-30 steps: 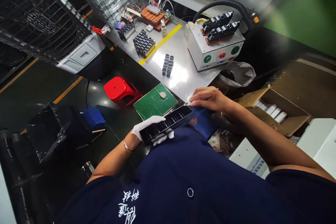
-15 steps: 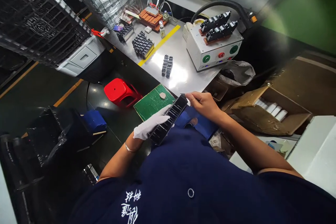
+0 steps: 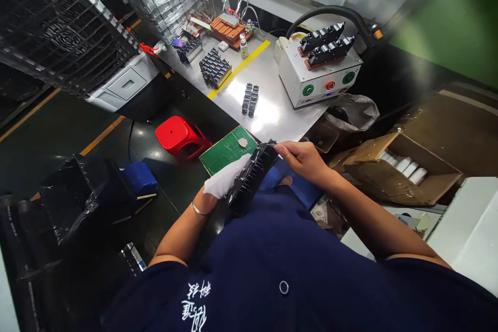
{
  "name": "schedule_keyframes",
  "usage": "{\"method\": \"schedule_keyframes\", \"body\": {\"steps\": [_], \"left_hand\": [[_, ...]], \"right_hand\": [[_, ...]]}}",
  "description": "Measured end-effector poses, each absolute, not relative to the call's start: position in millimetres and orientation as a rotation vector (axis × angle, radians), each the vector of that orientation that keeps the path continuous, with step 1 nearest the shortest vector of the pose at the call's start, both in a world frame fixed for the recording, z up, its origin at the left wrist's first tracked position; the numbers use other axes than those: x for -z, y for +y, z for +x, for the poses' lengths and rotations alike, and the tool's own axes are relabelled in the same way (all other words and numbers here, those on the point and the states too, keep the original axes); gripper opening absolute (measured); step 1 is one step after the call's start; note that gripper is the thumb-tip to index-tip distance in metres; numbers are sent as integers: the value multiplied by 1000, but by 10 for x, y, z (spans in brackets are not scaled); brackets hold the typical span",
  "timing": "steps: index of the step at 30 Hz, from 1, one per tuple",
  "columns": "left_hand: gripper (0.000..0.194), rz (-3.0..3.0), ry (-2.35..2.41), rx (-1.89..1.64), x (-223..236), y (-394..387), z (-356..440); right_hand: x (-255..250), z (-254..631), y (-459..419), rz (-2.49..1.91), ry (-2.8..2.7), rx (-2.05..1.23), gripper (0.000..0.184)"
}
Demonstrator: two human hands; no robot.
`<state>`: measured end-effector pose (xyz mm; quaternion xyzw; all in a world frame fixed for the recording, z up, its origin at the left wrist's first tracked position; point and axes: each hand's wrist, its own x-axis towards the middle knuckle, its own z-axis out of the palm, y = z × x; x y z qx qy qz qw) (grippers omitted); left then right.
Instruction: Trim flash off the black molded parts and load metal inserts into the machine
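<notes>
In front of my chest, a long black ribbed plastic part [image 3: 254, 171] is held slanting between both hands. My left hand [image 3: 225, 176], in a white glove, is closed along its left side; the part hides some of its fingers. At the upper end, the bare thumb and fingers of my right hand [image 3: 301, 158] pinch the part. Just beyond it lies a green board [image 3: 221, 153] with a small pale flat piece [image 3: 243, 142] on top. Two similar black ribbed strips [image 3: 250, 99] lie side by side on the metal table [image 3: 278, 124].
A white control box [image 3: 321, 75] carries two black parts on brown fixtures. Stacked black parts [image 3: 215, 68] and an orange-brown fixture [image 3: 229, 28] are further back. A red stool [image 3: 179, 135] stands left; an open carton [image 3: 400, 166] with white rolls is right.
The black part has been turned about its length, so its ribbed edge now shows differently. My left hand has rolled with it, while my right hand still pinches the upper end.
</notes>
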<state>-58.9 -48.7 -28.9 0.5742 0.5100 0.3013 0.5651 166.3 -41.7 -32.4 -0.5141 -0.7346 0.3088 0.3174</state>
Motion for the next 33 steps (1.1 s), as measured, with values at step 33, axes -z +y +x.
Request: {"method": "schedule_keyframes", "body": {"steps": [33], "left_hand": [[50, 1295, 1398, -697, 279, -392, -35]], "right_hand": [[151, 2291, 191, -615, -2419, -489, 53]]}}
